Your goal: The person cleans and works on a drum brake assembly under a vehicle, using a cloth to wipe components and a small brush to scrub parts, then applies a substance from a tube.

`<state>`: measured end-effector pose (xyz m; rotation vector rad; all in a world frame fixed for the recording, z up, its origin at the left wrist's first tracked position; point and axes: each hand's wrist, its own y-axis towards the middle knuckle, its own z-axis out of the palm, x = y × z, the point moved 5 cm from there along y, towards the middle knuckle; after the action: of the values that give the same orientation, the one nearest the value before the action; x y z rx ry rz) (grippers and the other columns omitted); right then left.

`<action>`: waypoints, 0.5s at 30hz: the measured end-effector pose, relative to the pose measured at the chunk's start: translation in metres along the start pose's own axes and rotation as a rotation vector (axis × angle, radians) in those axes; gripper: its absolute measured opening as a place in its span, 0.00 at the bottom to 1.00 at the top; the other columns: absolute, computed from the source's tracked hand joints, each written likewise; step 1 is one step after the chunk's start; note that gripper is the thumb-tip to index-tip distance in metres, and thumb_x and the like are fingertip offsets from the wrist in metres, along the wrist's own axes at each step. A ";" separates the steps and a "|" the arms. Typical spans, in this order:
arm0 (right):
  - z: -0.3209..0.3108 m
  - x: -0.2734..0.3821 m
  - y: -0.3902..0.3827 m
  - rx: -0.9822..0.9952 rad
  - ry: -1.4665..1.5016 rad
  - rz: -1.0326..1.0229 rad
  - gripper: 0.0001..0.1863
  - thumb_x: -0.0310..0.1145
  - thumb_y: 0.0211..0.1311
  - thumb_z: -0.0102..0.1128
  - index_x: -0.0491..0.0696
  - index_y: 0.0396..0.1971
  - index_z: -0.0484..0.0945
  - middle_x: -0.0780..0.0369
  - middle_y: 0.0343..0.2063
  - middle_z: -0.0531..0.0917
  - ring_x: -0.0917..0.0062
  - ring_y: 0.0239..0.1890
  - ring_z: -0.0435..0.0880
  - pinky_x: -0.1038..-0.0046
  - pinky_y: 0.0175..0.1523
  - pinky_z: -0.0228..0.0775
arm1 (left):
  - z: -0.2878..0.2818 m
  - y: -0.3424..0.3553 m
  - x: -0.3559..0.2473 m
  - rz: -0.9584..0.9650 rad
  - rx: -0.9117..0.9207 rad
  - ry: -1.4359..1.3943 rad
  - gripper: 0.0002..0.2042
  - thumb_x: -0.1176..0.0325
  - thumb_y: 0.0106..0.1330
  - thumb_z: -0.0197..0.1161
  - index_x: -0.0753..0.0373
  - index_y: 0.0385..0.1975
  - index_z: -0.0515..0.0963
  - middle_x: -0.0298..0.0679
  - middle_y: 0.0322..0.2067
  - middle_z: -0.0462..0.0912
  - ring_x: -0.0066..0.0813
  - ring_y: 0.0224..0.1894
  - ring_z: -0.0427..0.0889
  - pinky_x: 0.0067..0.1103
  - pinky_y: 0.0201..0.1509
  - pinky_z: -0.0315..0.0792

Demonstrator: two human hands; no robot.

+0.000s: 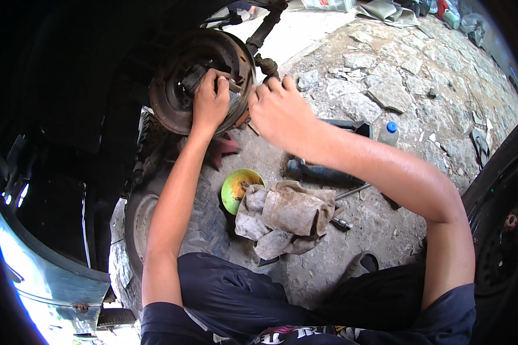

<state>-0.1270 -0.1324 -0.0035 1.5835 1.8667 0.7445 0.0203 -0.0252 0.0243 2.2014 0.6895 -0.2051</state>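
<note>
A rusty round brake assembly (172,118) with a raised rim sits in the wheel arch, its dark hub in the middle. My left hand (212,102) reaches into its face, fingers bent over beside the hub. Close to those fingertips is a small metal part (234,86); what they grip is mostly hidden. Just right of the assembly's rim, my right hand (282,115) is closed with its knuckles up. Its fingers are slightly blurred, and whatever lies in them cannot be made out.
Below the assembly stand a red jack stand (223,148) and a tyre (204,221). A green bowl (233,198), dirty rags (296,215) and a socket tool (342,222) lie on the ground. A blue-capped bottle (389,133) stands to the right, near a dark wheel (501,224).
</note>
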 end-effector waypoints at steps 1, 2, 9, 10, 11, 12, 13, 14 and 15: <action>-0.002 0.008 -0.006 0.005 -0.002 -0.011 0.14 0.31 0.56 0.57 0.37 0.38 0.81 0.56 0.33 0.85 0.65 0.41 0.83 0.62 0.47 0.69 | -0.001 0.000 0.001 -0.007 0.000 0.001 0.09 0.69 0.71 0.52 0.67 0.38 0.77 0.53 0.36 0.83 0.55 0.43 0.82 0.38 0.49 0.74; -0.004 0.012 -0.010 0.013 -0.004 -0.020 0.14 0.31 0.56 0.57 0.37 0.38 0.81 0.56 0.33 0.85 0.65 0.41 0.83 0.62 0.47 0.69 | 0.000 0.000 0.000 -0.015 0.003 0.000 0.09 0.69 0.71 0.52 0.67 0.38 0.77 0.53 0.36 0.83 0.55 0.43 0.82 0.38 0.49 0.74; 0.001 -0.011 0.009 -0.023 -0.027 -0.013 0.14 0.31 0.57 0.56 0.38 0.38 0.83 0.56 0.33 0.85 0.65 0.41 0.83 0.60 0.47 0.69 | 0.003 0.002 -0.004 0.024 -0.004 0.000 0.09 0.69 0.71 0.52 0.67 0.38 0.77 0.53 0.37 0.83 0.55 0.43 0.82 0.38 0.49 0.74; 0.007 -0.018 0.012 -0.062 -0.027 -0.014 0.13 0.32 0.58 0.56 0.39 0.36 0.84 0.56 0.32 0.85 0.64 0.40 0.83 0.59 0.48 0.69 | 0.005 0.002 -0.005 0.022 -0.004 -0.006 0.09 0.69 0.71 0.52 0.67 0.38 0.77 0.53 0.37 0.83 0.55 0.44 0.82 0.38 0.49 0.74; 0.005 -0.019 0.016 -0.103 -0.023 -0.017 0.13 0.33 0.59 0.56 0.40 0.34 0.85 0.56 0.32 0.85 0.64 0.40 0.83 0.58 0.49 0.68 | 0.005 0.001 -0.005 0.017 -0.006 -0.009 0.09 0.69 0.71 0.52 0.67 0.38 0.77 0.53 0.37 0.83 0.55 0.44 0.82 0.38 0.49 0.74; 0.005 -0.017 0.014 -0.068 -0.024 -0.008 0.13 0.33 0.59 0.56 0.40 0.34 0.85 0.56 0.32 0.85 0.64 0.40 0.83 0.58 0.49 0.68 | 0.004 0.001 -0.004 0.013 -0.007 -0.012 0.09 0.69 0.71 0.51 0.67 0.38 0.77 0.53 0.37 0.83 0.55 0.44 0.82 0.38 0.49 0.74; 0.005 -0.013 0.011 -0.022 -0.006 -0.008 0.13 0.32 0.58 0.56 0.39 0.36 0.84 0.55 0.32 0.85 0.64 0.41 0.83 0.59 0.48 0.68 | 0.002 0.001 -0.003 0.013 -0.005 -0.006 0.09 0.69 0.71 0.51 0.67 0.38 0.77 0.53 0.37 0.83 0.55 0.44 0.82 0.38 0.49 0.74; -0.001 -0.009 0.008 0.026 0.010 -0.008 0.14 0.31 0.57 0.56 0.37 0.38 0.83 0.55 0.33 0.85 0.64 0.42 0.83 0.60 0.47 0.69 | 0.001 0.001 -0.003 0.012 -0.003 -0.003 0.09 0.69 0.71 0.51 0.67 0.38 0.77 0.53 0.37 0.83 0.55 0.44 0.82 0.38 0.49 0.74; -0.005 -0.004 0.005 0.075 0.026 -0.007 0.16 0.30 0.56 0.56 0.36 0.40 0.82 0.54 0.34 0.86 0.64 0.43 0.84 0.61 0.46 0.69 | 0.001 0.000 -0.002 0.012 -0.001 -0.001 0.09 0.69 0.71 0.51 0.67 0.38 0.77 0.53 0.37 0.83 0.55 0.44 0.82 0.38 0.49 0.74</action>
<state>-0.1267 -0.1362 0.0033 1.6193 1.9385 0.7026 0.0189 -0.0268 0.0249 2.2042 0.6763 -0.1997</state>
